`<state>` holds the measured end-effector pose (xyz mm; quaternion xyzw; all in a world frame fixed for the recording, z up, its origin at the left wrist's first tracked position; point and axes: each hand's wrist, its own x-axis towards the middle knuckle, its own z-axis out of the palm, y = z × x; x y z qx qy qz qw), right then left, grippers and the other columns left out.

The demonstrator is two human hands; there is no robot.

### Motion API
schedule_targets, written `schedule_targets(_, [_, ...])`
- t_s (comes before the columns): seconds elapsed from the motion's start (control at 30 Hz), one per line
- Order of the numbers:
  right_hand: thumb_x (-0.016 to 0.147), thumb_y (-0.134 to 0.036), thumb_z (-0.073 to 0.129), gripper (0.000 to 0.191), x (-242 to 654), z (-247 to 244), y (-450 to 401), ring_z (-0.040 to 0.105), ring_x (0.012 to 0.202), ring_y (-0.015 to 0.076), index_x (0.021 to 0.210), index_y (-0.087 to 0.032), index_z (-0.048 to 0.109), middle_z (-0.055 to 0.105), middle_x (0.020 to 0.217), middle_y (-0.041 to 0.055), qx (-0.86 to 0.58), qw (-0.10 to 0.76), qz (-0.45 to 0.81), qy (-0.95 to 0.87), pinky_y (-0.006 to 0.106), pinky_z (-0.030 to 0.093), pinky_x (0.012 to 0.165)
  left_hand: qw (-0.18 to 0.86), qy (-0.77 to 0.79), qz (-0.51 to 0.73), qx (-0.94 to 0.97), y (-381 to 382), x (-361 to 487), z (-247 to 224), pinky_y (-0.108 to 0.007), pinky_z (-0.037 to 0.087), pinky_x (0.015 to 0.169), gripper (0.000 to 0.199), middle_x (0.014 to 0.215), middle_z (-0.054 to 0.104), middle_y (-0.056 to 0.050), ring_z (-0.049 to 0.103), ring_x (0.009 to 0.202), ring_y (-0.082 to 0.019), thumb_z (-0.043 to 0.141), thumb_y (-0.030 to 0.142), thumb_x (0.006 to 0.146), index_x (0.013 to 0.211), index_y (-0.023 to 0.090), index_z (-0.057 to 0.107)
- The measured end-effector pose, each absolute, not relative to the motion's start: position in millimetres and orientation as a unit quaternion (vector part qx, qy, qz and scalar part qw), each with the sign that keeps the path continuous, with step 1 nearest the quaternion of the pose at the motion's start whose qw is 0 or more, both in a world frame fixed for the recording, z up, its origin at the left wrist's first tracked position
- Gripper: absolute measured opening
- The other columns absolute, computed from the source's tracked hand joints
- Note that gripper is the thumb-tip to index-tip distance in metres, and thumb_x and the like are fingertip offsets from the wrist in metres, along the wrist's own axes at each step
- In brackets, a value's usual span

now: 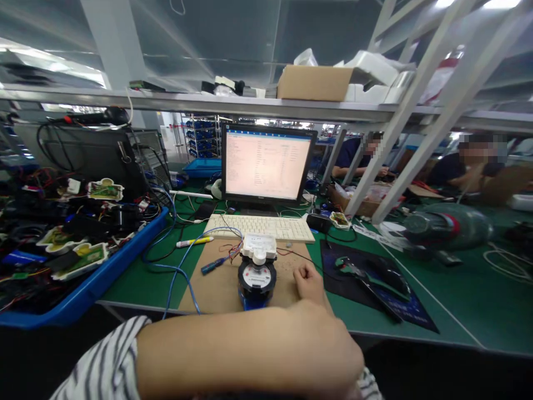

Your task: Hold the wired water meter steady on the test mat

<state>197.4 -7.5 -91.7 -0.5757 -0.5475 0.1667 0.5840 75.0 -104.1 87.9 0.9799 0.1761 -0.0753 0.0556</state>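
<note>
My left forearm crosses the front of the bench, and my left hand (327, 333) lies over my right forearm, its fingers hidden. Beyond it my right hand (308, 282) rests curled closed on a brown board (216, 294), with nothing visible in it. To its left, apart from it, a water meter (257, 278) with a round dial and dark blue body stands on the board. A white plastic housing (259, 247) sits behind the dial, with thin wires running from it. Left of the meter lies a small blue object (213, 265) joined to red and blue wires.
Behind the board are a keyboard (262, 226) and a lit monitor (266, 164). A blue bin (137, 255) of circuit parts fills the left. At right, a green-and-black tool (353, 269) lies on a mouse pad (333, 286). Two people sit beyond the slanted posts (375, 172).
</note>
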Motion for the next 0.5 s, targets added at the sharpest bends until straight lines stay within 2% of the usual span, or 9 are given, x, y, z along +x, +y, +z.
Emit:
schedule_targets(0.07, [0.075,-0.041,0.051,0.036,203,-88,-17,0.026,0.048,0.0094,0.059,-0.022,0.026,0.023,0.052,-0.0075,-0.558,0.611,0.191,-0.528,0.023,0.024,0.047,0.071,0.159,-0.138,0.975,-99,76,91,-0.028,0.047,0.051,0.027,0.085,0.071,-0.006,0.067,0.070,-0.019,0.051,0.034,0.088,0.091,0.013,0.068])
schedule_targets(0.13, [0.082,-0.047,0.045,0.033,213,-78,-37,0.024,0.043,0.0089,0.066,-0.022,0.030,0.023,0.052,-0.0086,-0.537,0.623,0.230,-0.520,0.022,0.024,0.043,0.087,0.170,-0.154,0.970,-97,78,78,-0.031,0.049,0.054,0.030,0.087,0.071,-0.009,0.068,0.074,-0.023,0.048,0.034,0.089,0.093,0.012,0.068])
schedule_targets(0.2, [0.086,-0.052,0.037,0.032,226,-62,-68,0.031,0.041,0.0100,0.079,-0.021,0.040,0.031,0.053,-0.0075,-0.515,0.622,0.270,-0.524,0.022,0.029,0.041,0.125,0.180,-0.133,0.967,-98,84,54,-0.035,0.052,0.062,0.032,0.091,0.071,-0.012,0.068,0.080,-0.028,0.047,0.035,0.088,0.095,0.011,0.067])
schedule_targets(0.23, [0.087,-0.055,0.034,0.037,233,-52,-86,0.039,0.046,0.0117,0.088,-0.020,0.045,0.040,0.058,-0.0048,-0.503,0.615,0.281,-0.538,0.024,0.035,0.044,0.148,0.185,-0.126,0.963,-100,89,39,-0.037,0.053,0.066,0.032,0.094,0.070,-0.013,0.067,0.083,-0.029,0.048,0.035,0.088,0.096,0.010,0.067])
schedule_targets(0.3, [0.087,-0.061,0.033,0.050,242,-33,-124,0.055,0.069,0.0173,0.106,-0.018,0.051,0.056,0.078,0.0039,-0.472,0.570,0.284,-0.609,0.030,0.047,0.063,0.186,0.197,-0.121,0.955,-103,105,7,-0.041,0.053,0.072,0.032,0.100,0.068,-0.016,0.065,0.091,-0.031,0.049,0.032,0.087,0.101,0.009,0.066])
schedule_targets(0.33, [0.088,-0.062,0.032,0.053,243,-25,-141,0.058,0.083,0.0200,0.113,-0.019,0.051,0.060,0.091,0.0072,-0.468,0.526,0.273,-0.656,0.033,0.047,0.074,0.199,0.199,-0.121,0.952,-105,115,-9,-0.042,0.053,0.075,0.031,0.103,0.067,-0.016,0.064,0.095,-0.031,0.049,0.029,0.086,0.104,0.008,0.065])
schedule_targets(0.43, [0.090,-0.059,0.034,0.054,225,-28,-182,0.051,0.111,0.0252,0.125,-0.021,0.049,0.058,0.117,0.0098,-0.496,0.374,0.201,-0.757,0.042,0.036,0.099,0.218,0.203,-0.122,0.947,-116,144,-54,-0.047,0.048,0.089,0.034,0.109,0.065,-0.013,0.059,0.106,-0.029,0.048,0.021,0.085,0.115,0.013,0.060])
schedule_targets(0.5, [0.089,-0.062,0.033,0.059,201,-53,-198,0.050,0.111,0.0284,0.126,-0.020,0.050,0.058,0.118,0.0109,-0.531,0.305,0.157,-0.775,0.050,0.029,0.103,0.235,0.200,-0.132,0.942,-128,158,-76,-0.048,0.045,0.094,0.035,0.109,0.065,-0.009,0.059,0.105,-0.026,0.049,0.023,0.084,0.118,0.019,0.059])
